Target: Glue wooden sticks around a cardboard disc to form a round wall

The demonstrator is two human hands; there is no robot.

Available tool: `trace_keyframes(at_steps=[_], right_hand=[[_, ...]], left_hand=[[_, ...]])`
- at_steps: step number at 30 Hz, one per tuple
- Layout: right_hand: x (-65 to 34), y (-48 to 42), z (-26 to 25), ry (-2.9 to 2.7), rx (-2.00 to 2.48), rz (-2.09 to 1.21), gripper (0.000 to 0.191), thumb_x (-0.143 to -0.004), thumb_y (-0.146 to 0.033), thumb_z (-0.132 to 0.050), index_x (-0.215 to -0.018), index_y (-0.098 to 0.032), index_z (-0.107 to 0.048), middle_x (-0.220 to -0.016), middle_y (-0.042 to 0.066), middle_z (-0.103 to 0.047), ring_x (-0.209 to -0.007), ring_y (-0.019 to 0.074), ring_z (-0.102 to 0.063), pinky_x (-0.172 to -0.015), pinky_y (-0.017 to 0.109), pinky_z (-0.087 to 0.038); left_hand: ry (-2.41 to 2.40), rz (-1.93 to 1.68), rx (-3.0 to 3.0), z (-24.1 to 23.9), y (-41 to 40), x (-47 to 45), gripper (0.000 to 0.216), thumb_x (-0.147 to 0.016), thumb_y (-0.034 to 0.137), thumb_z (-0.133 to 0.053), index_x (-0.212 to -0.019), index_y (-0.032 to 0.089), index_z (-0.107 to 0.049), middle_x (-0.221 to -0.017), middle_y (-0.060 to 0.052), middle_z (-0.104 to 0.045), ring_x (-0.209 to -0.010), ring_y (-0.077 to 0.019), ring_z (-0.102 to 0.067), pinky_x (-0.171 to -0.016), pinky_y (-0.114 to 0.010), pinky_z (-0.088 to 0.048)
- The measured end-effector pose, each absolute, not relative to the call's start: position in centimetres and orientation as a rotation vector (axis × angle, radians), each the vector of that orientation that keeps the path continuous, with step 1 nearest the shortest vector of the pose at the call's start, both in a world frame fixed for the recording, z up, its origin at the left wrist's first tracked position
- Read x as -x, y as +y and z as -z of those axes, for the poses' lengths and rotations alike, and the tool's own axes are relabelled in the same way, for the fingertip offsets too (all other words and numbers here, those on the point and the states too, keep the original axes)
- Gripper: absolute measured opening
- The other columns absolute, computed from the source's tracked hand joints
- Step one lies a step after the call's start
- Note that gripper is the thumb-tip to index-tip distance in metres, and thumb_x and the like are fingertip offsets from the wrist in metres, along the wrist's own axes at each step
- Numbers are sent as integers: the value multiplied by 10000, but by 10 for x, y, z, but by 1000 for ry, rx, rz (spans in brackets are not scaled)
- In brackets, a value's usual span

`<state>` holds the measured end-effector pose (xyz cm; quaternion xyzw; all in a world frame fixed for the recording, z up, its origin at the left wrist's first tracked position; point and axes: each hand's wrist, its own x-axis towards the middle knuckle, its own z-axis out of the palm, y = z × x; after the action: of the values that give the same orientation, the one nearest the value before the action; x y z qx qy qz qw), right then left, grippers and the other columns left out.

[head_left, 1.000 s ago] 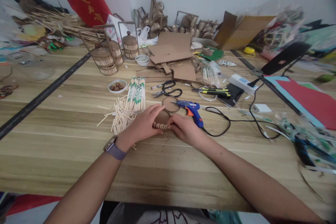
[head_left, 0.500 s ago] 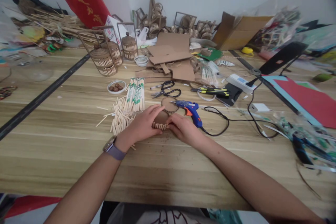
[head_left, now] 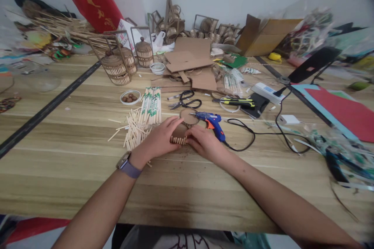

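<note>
Between my hands sits a round cardboard base (head_left: pixel 179 140) with a row of short wooden sticks standing along its near edge. My left hand (head_left: pixel 160 138), wearing a watch on its wrist, curves around the base's left side and grips it. At the right end of the row, the fingertips of my right hand (head_left: pixel 203 142) pinch together; a stick there is mostly hidden by them. Just beyond lies a cardboard disc (head_left: pixel 189 116), with the nozzle of a blue glue gun (head_left: pixel 214 122) over it. Loose cut sticks (head_left: pixel 136 130) are heaped left of my left hand.
Packed chopsticks (head_left: pixel 150 105), a bowl of brown beads (head_left: pixel 130 97) and black scissors (head_left: pixel 187 101) lie beyond my hands. Cardboard sheets (head_left: pixel 189 54) and finished stick lanterns (head_left: pixel 115 70) stand farther back. The glue gun's cord (head_left: pixel 254 134) runs right, near a yellow cutter (head_left: pixel 236 102).
My hands hold nearly the same pose around the cardboard base. The whole view has shifted very slightly; nothing else has visibly moved.
</note>
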<state>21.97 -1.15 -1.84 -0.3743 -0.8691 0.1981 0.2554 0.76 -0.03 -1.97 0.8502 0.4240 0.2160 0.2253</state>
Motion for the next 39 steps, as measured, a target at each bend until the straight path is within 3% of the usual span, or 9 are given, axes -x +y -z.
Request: trace_keyframes(at_steps=[4, 8, 11, 18, 25, 29, 34, 39], right_hand=[[-225, -10, 8, -2286, 1059, -563, 238, -884, -202, -640, -1115, -164, -600, -923, 79, -654, -830, 206, -607, -734, 317, -482], [-244, -5, -10, -2188, 1184, -435, 110, -933, -271, -559, -930, -199, -642, -888, 65, -669, -817, 205, -601, -735, 318, -458], [-268, 0, -16, -2129, 1440, -320, 190, -926, -320, -541, -802, -201, -622, -790, 54, -656, -748, 205, -588, -667, 305, -424], [-290, -3, -7, -2141, 2001, -308, 333, -872, -512, -590, -798, -191, -634, -739, 64, -662, -627, 195, -577, -530, 278, -326], [-285, -5, -9, -2094, 2025, -405, 204, -851, -373, -609, -859, -190, -699, -701, 47, -675, -591, 175, -575, -510, 265, -305], [-296, -3, -5, -1914, 1933, -548, 258, -822, -429, -606, -874, -193, -697, -695, 31, -662, -598, 179, -560, -533, 271, -343], [-297, -2, -4, -1540, 1504, -914, 354, -722, -484, -690, -934, -207, -627, -782, 20, -649, -633, 161, -541, -561, 268, -410], [-288, -9, -6, -1347, 1403, -1162, 371, -630, -483, -771, -822, -223, -591, -659, -16, -548, -570, 138, -481, -511, 261, -372]], left_hand=[[1147, -578, -2325, 20, 0, -4, 872, -700, 160, -746, -1468, 221, -337, -1555, -167, -336, -1413, -333, -391, -1156, -516, -357], [1146, -548, -2288, 17, 0, 2, 920, -711, 169, -753, -1494, 275, -283, -1606, -144, -251, -1456, -340, -320, -1176, -540, -316], [1171, -552, -2272, 13, -1, 2, 977, -696, 229, -812, -1498, 294, -258, -1623, -141, -211, -1483, -347, -254, -1189, -551, -287], [1271, -623, -2348, 17, -8, -9, 1063, -678, 309, -853, -1510, 335, -191, -1628, -122, -195, -1467, -371, -281, -1160, -540, -348], [1319, -594, -2411, 23, -10, -14, 1058, -684, 259, -843, -1504, 325, -179, -1612, -148, -220, -1428, -377, -357, -1110, -522, -416], [1320, -639, -2423, 23, -10, -14, 1008, -709, 232, -806, -1501, 324, -189, -1590, -138, -256, -1408, -364, -389, -1094, -512, -438], [1314, -692, -2411, 26, -10, -13, 966, -721, 223, -771, -1498, 313, -202, -1560, -132, -289, -1400, -356, -390, -1096, -509, -433], [1320, -669, -2399, 24, -10, -14, 959, -710, 207, -777, -1490, 310, -229, -1554, -133, -304, -1403, -354, -389, -1105, -509, -425]])
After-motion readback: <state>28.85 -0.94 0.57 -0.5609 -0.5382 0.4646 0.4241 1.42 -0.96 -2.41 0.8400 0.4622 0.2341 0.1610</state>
